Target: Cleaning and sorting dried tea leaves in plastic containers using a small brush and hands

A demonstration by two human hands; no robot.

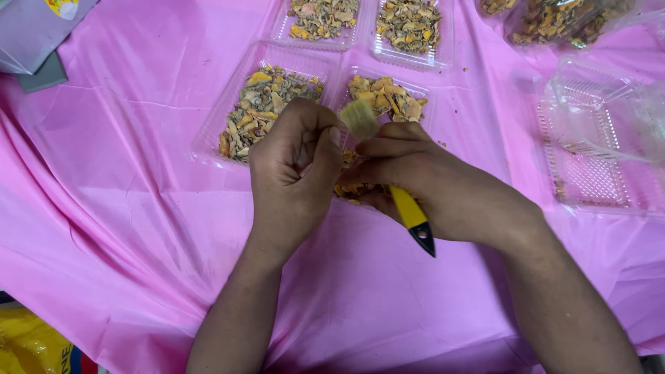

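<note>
Right hand (422, 176) is wrapped around a paintbrush (388, 173) with a yellow and black handle, pale bristles poking up right next to the left hand (294, 166). Left one's curled into a loose fist, probably pinching a small piece, can't really tell. Just past both hands sit clear plastic trays (208, 142) full of dried orange-brown bits, an empty clear clamshell (596, 131) off to the right, all on a pink tablecloth (125, 228). Grey package (31, 31), far upper left
</note>
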